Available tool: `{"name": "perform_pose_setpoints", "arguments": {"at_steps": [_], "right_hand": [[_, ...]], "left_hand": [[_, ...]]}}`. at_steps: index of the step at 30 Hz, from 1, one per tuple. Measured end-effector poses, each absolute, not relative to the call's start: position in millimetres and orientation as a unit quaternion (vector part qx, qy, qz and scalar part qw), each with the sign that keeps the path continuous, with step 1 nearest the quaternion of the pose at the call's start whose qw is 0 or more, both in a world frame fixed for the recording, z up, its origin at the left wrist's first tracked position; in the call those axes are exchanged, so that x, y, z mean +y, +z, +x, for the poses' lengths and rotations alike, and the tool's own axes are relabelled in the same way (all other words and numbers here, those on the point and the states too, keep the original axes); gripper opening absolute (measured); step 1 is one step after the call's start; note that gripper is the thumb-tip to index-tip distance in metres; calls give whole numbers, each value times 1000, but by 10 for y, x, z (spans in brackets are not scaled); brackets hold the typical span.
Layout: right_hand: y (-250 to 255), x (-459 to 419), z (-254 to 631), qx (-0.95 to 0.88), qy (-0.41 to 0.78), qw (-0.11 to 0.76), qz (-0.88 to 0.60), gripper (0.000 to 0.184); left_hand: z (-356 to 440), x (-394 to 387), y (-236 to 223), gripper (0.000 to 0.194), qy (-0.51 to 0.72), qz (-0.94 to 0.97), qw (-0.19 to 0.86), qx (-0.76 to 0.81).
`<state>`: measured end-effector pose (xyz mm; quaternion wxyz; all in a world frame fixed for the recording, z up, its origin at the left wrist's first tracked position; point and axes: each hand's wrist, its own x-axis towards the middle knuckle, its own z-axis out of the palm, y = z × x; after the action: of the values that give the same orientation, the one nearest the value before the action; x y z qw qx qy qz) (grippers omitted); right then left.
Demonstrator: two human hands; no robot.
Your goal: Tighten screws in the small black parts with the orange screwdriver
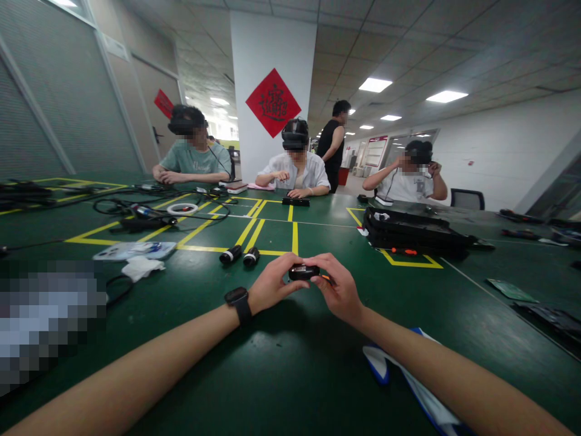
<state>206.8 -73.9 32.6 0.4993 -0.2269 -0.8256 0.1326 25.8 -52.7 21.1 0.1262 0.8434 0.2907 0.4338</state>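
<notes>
Beyond the left hand [272, 283], two cylinders [231, 254] lie by yellow tape [255, 235].

Yellow tape [295, 238], tissue [142, 267]; green table [254, 375]

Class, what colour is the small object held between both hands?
The small object is black, best seen in the head view.
</notes>
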Motion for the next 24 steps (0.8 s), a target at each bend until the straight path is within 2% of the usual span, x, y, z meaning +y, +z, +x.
{"name": "perform_pose_setpoints", "arguments": {"at_steps": [7, 14, 20, 24], "right_hand": [[327, -695, 2078, -813, 147, 504, -253, 31], [311, -695, 2101, -803, 162, 505, -272, 25], [222, -601, 2051, -718, 306, 555, -286, 28], [192, -544, 2039, -666, 387, 576, -274, 41]], "left_hand": [[247, -521, 240, 32, 441, 841, 103, 296], [250, -532, 249, 31, 427, 849, 89, 298], [283, -527, 261, 42, 473, 791, 207, 328], [299, -506, 271, 34, 480, 756, 297, 331]]}}
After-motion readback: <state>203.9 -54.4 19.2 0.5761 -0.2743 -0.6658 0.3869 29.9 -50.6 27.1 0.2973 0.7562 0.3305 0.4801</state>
